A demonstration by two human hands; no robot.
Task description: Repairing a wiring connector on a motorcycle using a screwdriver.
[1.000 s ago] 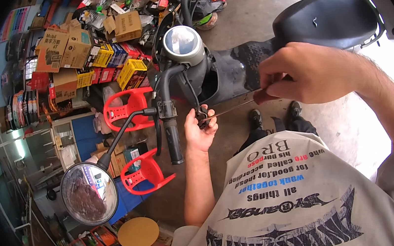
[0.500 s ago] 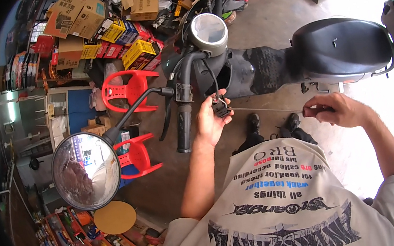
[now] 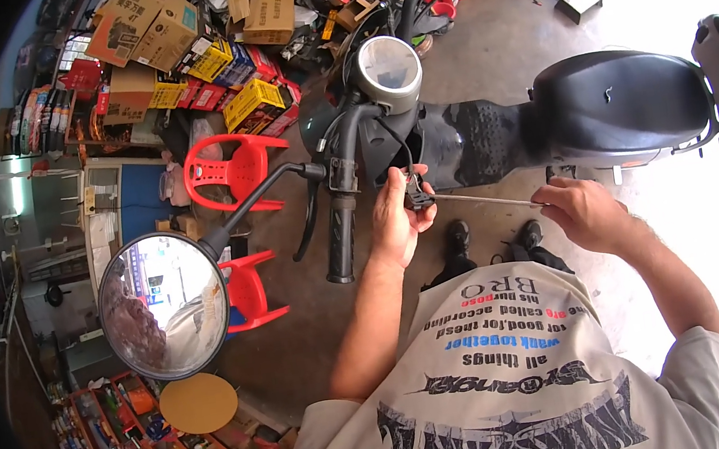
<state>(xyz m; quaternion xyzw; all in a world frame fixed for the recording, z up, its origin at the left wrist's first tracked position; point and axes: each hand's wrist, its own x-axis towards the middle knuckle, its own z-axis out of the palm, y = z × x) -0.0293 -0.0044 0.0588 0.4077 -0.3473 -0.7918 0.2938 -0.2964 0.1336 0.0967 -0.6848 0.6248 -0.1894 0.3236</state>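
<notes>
My left hand (image 3: pixel 393 227) pinches a small black switch-like part (image 3: pixel 418 199) beside the scooter's handlebar (image 3: pixel 348 149). A black cable (image 3: pixel 399 137) runs down to this part from below the round gauge (image 3: pixel 388 64). In my right hand (image 3: pixel 592 214) is a screwdriver, its handle hidden by the closed fingers. The long thin screwdriver shaft (image 3: pixel 485 201) points left, and its tip is at the black part; whether it sits in a screw is too small to tell. Part of the wiring is covered by my left fingers.
The scooter's black seat (image 3: pixel 624 99) lies beyond my right hand. A round mirror (image 3: pixel 164 305) sticks out to the left of the handlebar grip (image 3: pixel 338 238). Red plastic chairs (image 3: pixel 236 172) stand behind it, cardboard boxes (image 3: pixel 267 19) are piled farther off, and a yellow round stool (image 3: pixel 199 404) is lower left.
My right hand has moved left with the screwdriver, bringing its tip to the black part. My left hand, still holding the part, has shifted slightly right.
</notes>
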